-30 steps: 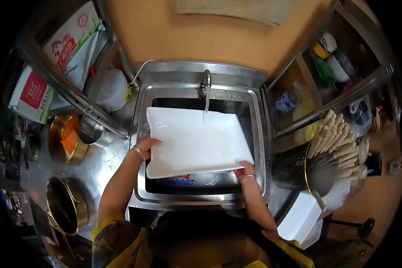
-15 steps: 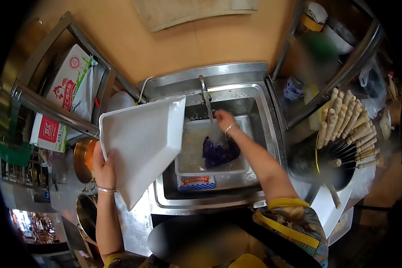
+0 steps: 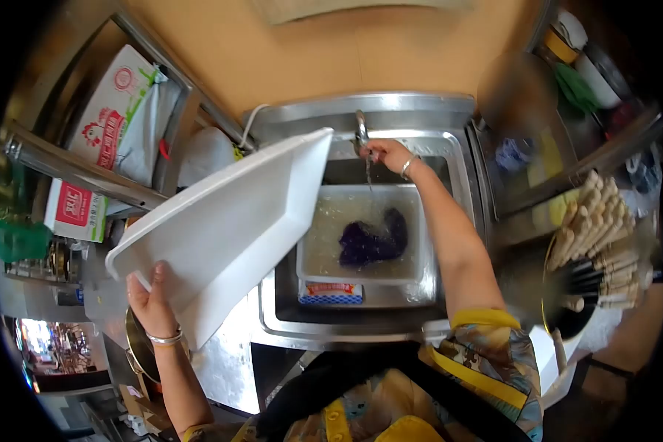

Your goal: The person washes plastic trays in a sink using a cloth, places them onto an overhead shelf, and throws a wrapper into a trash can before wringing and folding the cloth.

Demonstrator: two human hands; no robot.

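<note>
My left hand (image 3: 152, 300) is closed on the near edge of a large white plastic tray (image 3: 221, 228), which is held tilted to the left of the sink. My right hand (image 3: 390, 156) is up at the metal faucet (image 3: 361, 132), fingers closed around its lower part. A thin stream of water runs down below it. Beneath, a second white tray (image 3: 426, 254) full of cloudy water rests in the steel sink (image 3: 276, 309). A dark purple cloth (image 3: 368, 247) lies in that water. Beside the tray's near edge sits a blue-and-red packet (image 3: 330, 293).
A shelf at the left carries a printed carton (image 3: 114, 110). On the right stands a dark pot holding several wooden-handled skewers (image 3: 597, 228). A metal pot (image 3: 141, 342) is on the left counter, partly behind my left arm. Metal shelf rails flank the sink.
My right hand has risen from above the purple cloth to the faucet, and the water stream looks thinner. The cloth has spread out. The held tray has swung left and tilted more.
</note>
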